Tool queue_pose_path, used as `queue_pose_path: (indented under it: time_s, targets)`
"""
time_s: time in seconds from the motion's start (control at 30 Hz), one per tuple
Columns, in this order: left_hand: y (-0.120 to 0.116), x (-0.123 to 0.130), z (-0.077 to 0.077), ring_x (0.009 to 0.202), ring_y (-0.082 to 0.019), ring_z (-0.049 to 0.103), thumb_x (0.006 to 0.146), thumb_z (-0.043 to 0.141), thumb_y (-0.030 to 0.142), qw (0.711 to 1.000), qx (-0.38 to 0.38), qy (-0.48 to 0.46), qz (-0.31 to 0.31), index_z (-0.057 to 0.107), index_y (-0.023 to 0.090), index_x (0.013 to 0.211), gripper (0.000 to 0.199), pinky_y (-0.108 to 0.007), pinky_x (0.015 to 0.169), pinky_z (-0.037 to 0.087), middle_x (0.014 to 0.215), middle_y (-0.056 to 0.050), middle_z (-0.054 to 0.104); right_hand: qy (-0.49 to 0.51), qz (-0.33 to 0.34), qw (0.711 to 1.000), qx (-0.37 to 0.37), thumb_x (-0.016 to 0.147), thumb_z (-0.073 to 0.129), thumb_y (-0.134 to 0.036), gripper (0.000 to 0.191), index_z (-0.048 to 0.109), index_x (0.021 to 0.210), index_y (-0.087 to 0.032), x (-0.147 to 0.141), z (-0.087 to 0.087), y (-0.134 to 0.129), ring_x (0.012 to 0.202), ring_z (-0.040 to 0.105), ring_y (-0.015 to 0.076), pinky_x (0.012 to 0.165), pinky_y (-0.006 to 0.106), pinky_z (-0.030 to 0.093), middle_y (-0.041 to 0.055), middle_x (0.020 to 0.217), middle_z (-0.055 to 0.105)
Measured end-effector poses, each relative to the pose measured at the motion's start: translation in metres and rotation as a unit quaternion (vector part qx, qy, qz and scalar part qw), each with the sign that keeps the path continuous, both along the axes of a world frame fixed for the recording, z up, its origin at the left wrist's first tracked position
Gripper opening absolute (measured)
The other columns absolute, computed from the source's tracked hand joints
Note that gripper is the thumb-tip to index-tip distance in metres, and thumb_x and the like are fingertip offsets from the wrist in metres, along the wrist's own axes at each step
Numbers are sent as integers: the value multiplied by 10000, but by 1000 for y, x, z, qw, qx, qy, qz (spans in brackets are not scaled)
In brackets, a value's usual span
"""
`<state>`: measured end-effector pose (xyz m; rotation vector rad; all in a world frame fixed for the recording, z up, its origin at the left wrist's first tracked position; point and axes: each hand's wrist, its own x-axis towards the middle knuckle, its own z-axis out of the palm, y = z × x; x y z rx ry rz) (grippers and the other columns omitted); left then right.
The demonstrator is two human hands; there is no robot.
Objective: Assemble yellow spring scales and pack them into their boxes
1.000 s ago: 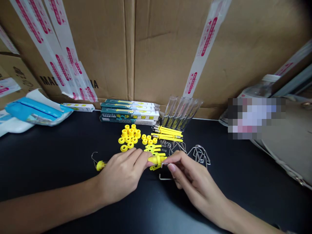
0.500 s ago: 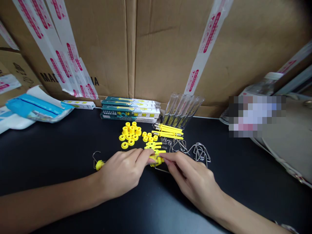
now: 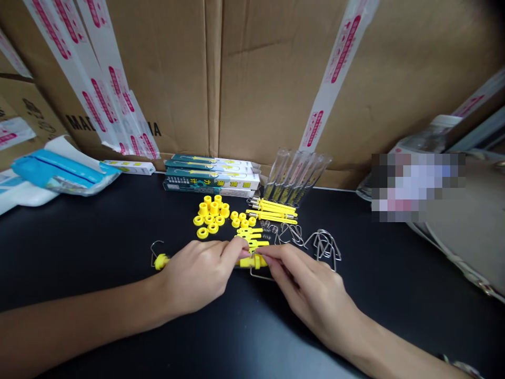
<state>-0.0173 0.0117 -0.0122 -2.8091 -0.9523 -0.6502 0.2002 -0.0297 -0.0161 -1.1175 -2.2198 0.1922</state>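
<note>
My left hand (image 3: 197, 276) grips a yellow plastic tool (image 3: 252, 261) whose far end sticks out past the fingers as a yellow knob (image 3: 161, 261) with a wire hook (image 3: 157, 251). My right hand (image 3: 311, 287) pinches a thin bent steel wire (image 3: 258, 275) against the tool's yellow head, and the fingertips of both hands nearly meet there. Just beyond my hands lie yellow forked plastic pieces (image 3: 249, 236), small springs (image 3: 267, 226), and a heap of bent wire loops (image 3: 325, 247). Further back are yellow plastic rings and bushes (image 3: 209, 218) and yellow rods (image 3: 272, 212).
The parts lie on a black tabletop (image 3: 98, 237). Behind them stand green-and-white boxes (image 3: 211, 173) and clear plastic sleeves (image 3: 295, 179) against taped cardboard cartons (image 3: 158, 79). A blue packet (image 3: 59, 176) lies at left; a beige bag (image 3: 465, 237) sits at right.
My right hand has moved left, and the bent wire now lies closer against the yellow head. My left hand has barely moved. The view has shifted slightly.
</note>
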Motion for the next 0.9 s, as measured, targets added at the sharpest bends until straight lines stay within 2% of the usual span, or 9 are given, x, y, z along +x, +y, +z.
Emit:
queue_pose_path:
  time_s: [0.13, 0.2, 0.27, 0.47, 0.63, 0.9]
  targets:
    - [-2, 2, 2, 623, -222, 728, 1068, 326, 340, 1000, 16, 13, -6, 618, 168, 893, 381, -316, 515, 534, 705, -40, 716, 6, -8, 1000, -6, 1035, 414, -147, 207, 555, 1169, -215, 0, 0, 0, 840, 722, 151, 709, 255, 577, 37, 1004, 717]
    - [-3, 3, 3, 600, -226, 710, 1047, 322, 497, 999, 47, 14, -5, 624, 167, 860, 485, -325, 494, 510, 678, -41, 694, -2, -14, 1000, 0, 1035, 411, -147, 209, 557, 1169, -213, 1, 1, 0, 833, 726, 151, 703, 251, 578, 38, 1003, 721]
    - [-4, 4, 3, 588, -220, 698, 1014, 352, 578, 997, 80, 11, -4, 630, 161, 852, 526, -324, 482, 489, 665, -35, 682, -16, -18, 1000, 14, 1036, 409, -150, 216, 558, 1181, -208, 1, 1, 1, 833, 733, 159, 689, 257, 581, 46, 1011, 725]
    - [-1, 4, 2, 564, -178, 681, 1026, 423, 497, 992, 124, -5, -14, 627, 175, 785, 450, -311, 487, 455, 627, 5, 662, -50, -7, 998, 50, 1036, 410, -146, 260, 551, 1251, -186, 3, 2, 0, 737, 716, 177, 626, 281, 573, 62, 950, 715]
    - [0, 3, 3, 560, -167, 672, 1016, 478, 463, 990, 132, -21, -36, 671, 172, 843, 390, -308, 483, 461, 637, 14, 677, -41, 20, 998, 33, 1000, 397, -52, 315, 542, 1246, -185, 5, 0, -1, 727, 709, 181, 609, 280, 562, 58, 930, 702]
    - [-5, 5, 5, 547, -166, 661, 987, 563, 405, 988, 133, -50, -65, 709, 132, 890, 324, -296, 506, 509, 665, -5, 726, -38, 3, 996, 84, 924, 357, 40, 267, 537, 1003, -141, 2, -8, -2, 582, 645, 141, 505, 230, 487, 53, 796, 660]
